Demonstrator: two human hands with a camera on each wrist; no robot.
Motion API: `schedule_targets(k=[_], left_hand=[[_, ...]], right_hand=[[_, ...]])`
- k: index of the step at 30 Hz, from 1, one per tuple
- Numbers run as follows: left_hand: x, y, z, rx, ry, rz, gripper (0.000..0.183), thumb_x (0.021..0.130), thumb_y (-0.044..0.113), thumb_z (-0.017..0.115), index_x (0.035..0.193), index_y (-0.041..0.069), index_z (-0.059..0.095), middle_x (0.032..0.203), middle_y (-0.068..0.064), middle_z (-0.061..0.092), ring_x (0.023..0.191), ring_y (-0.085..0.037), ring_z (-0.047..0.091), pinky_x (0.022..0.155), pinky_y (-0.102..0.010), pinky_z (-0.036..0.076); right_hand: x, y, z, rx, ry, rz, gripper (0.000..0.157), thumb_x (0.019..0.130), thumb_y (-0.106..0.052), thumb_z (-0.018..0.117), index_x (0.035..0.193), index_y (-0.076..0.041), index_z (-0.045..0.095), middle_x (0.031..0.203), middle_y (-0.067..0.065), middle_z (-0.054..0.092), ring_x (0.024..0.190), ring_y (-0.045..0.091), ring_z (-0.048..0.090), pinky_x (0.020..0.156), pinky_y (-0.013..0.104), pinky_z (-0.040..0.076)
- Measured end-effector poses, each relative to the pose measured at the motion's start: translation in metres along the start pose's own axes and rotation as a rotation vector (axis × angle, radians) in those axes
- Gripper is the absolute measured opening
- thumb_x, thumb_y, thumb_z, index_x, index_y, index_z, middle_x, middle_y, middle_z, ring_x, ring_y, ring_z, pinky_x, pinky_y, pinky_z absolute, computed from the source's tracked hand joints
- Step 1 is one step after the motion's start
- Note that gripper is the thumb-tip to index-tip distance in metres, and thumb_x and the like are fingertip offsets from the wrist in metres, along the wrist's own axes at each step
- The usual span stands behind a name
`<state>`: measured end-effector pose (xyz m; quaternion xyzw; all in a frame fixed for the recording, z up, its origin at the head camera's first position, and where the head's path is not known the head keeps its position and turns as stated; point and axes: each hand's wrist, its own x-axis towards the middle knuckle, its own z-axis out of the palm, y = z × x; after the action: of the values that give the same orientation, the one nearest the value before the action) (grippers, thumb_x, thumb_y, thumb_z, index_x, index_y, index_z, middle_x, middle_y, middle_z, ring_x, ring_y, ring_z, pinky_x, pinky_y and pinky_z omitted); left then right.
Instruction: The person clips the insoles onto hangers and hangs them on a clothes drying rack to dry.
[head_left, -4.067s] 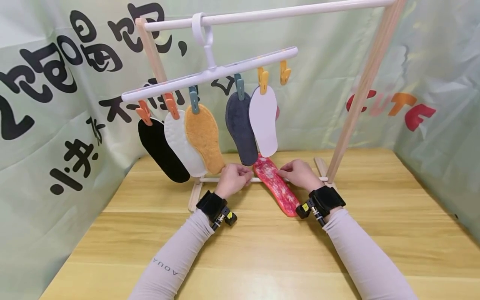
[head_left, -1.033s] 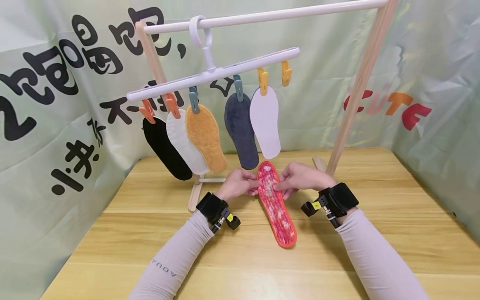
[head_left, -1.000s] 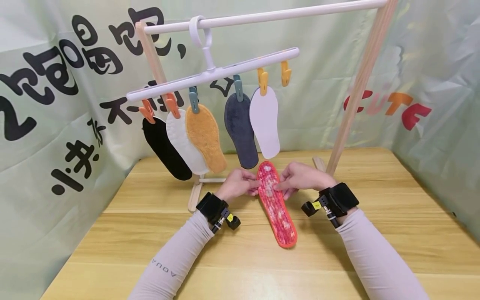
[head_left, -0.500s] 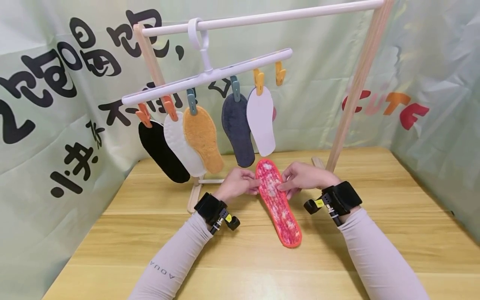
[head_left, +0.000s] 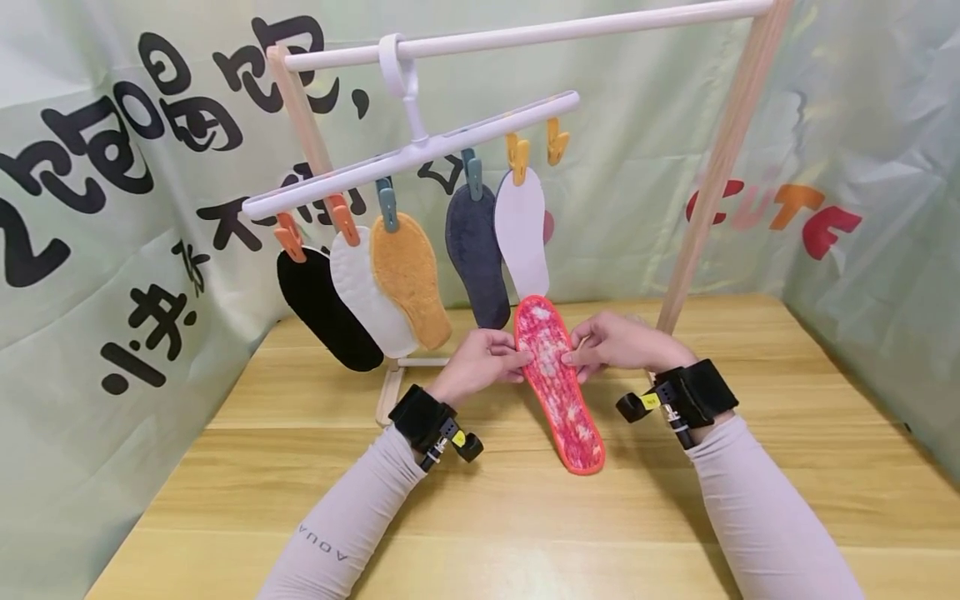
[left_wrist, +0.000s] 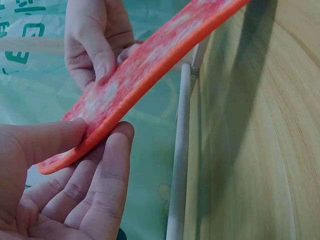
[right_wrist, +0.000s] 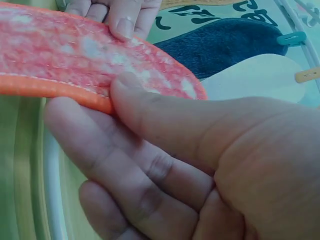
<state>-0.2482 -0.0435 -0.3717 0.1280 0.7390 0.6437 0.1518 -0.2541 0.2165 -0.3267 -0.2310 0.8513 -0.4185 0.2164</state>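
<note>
A red and white mottled insole (head_left: pixel 558 392) with an orange-red edge is held up between both hands, its upper end in front of the lower tip of the hanging white insole. My left hand (head_left: pixel 483 364) pinches its left edge, thumb on the patterned face and fingers behind, as the left wrist view shows. On the opposite edge my right hand (head_left: pixel 618 343) pinches it the same way; in the right wrist view the thumb (right_wrist: pixel 150 112) lies on top. Above hangs a white hanger (head_left: pixel 420 152) with an unused yellow clip (head_left: pixel 557 143) at its right end.
Clipped on the hanger are a black insole (head_left: pixel 322 308), a white quilted one, an orange insole (head_left: pixel 408 275), a dark blue insole (head_left: pixel 477 250) and a smooth white insole (head_left: pixel 521 229). A wooden rack (head_left: pixel 723 167) carries the hanger over the wooden table (head_left: pixel 480 533).
The red insole, first lying slanted near the rack's bottom bar, came toward me, then rose off the table. Both hands moved with it. The hanger tilts slightly more.
</note>
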Motion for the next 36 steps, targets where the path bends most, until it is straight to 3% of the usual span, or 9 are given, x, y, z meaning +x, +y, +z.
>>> schedule_targets(k=[5, 10, 14, 21, 27, 32, 36], left_hand=[[0.000, 0.003, 0.003, 0.025, 0.008, 0.027, 0.010, 0.100, 0.002, 0.074, 0.106, -0.005, 0.071, 0.094, -0.013, 0.080, 0.077, -0.014, 0.076, 0.085, -0.037, 0.067], [0.000, 0.006, 0.003, 0.024, 0.032, 0.074, 0.010, 0.100, 0.002, 0.073, 0.106, -0.006, 0.072, 0.094, -0.014, 0.079, 0.075, -0.014, 0.075, 0.091, -0.049, 0.065], [0.000, 0.009, 0.001, 0.034, 0.051, 0.132, 0.011, 0.101, 0.003, 0.073, 0.106, -0.007, 0.072, 0.095, -0.016, 0.079, 0.075, -0.013, 0.074, 0.093, -0.058, 0.063], [0.000, 0.016, -0.003, 0.087, 0.080, 0.234, 0.013, 0.103, 0.003, 0.071, 0.108, -0.008, 0.072, 0.103, -0.025, 0.079, 0.077, -0.011, 0.076, 0.088, -0.054, 0.065], [0.002, 0.026, -0.004, 0.156, 0.114, 0.304, 0.013, 0.102, 0.004, 0.072, 0.108, -0.007, 0.074, 0.099, -0.024, 0.079, 0.077, -0.010, 0.076, 0.084, -0.045, 0.067], [0.005, 0.034, -0.007, 0.192, 0.143, 0.345, 0.013, 0.102, 0.005, 0.072, 0.107, -0.006, 0.075, 0.098, -0.023, 0.079, 0.075, -0.010, 0.075, 0.084, -0.048, 0.067], [0.007, 0.040, -0.009, 0.240, 0.169, 0.358, 0.012, 0.102, 0.008, 0.074, 0.105, -0.003, 0.076, 0.097, -0.020, 0.080, 0.078, -0.019, 0.077, 0.082, -0.048, 0.067]], right_hand=[[0.000, 0.001, -0.003, 0.032, 0.023, -0.029, 0.017, 0.103, -0.009, 0.071, 0.109, 0.007, 0.074, 0.098, 0.016, 0.082, 0.081, 0.019, 0.080, 0.086, 0.035, 0.066], [0.001, 0.001, -0.002, 0.010, 0.064, -0.044, 0.017, 0.103, -0.012, 0.072, 0.108, 0.004, 0.075, 0.096, 0.013, 0.082, 0.081, 0.017, 0.079, 0.083, 0.032, 0.063], [0.002, -0.001, -0.001, 0.018, 0.096, -0.047, 0.019, 0.105, -0.015, 0.070, 0.110, 0.003, 0.074, 0.100, 0.013, 0.082, 0.086, 0.019, 0.080, 0.091, 0.039, 0.065], [0.003, -0.004, -0.002, 0.035, 0.152, -0.055, 0.027, 0.107, -0.021, 0.069, 0.117, 0.004, 0.073, 0.106, 0.015, 0.082, 0.095, 0.028, 0.081, 0.100, 0.049, 0.062], [0.006, -0.005, -0.004, 0.005, 0.228, -0.065, 0.029, 0.107, -0.025, 0.068, 0.118, 0.002, 0.073, 0.106, 0.014, 0.083, 0.094, 0.022, 0.081, 0.100, 0.052, 0.061], [0.004, -0.015, -0.012, 0.011, 0.321, -0.054, 0.036, 0.108, -0.035, 0.068, 0.124, -0.003, 0.073, 0.115, 0.015, 0.081, 0.096, 0.018, 0.078, 0.101, 0.046, 0.059], [0.002, -0.027, -0.023, 0.017, 0.396, -0.064, 0.043, 0.109, -0.039, 0.065, 0.131, -0.004, 0.070, 0.123, 0.018, 0.078, 0.097, 0.010, 0.076, 0.093, 0.030, 0.060]])
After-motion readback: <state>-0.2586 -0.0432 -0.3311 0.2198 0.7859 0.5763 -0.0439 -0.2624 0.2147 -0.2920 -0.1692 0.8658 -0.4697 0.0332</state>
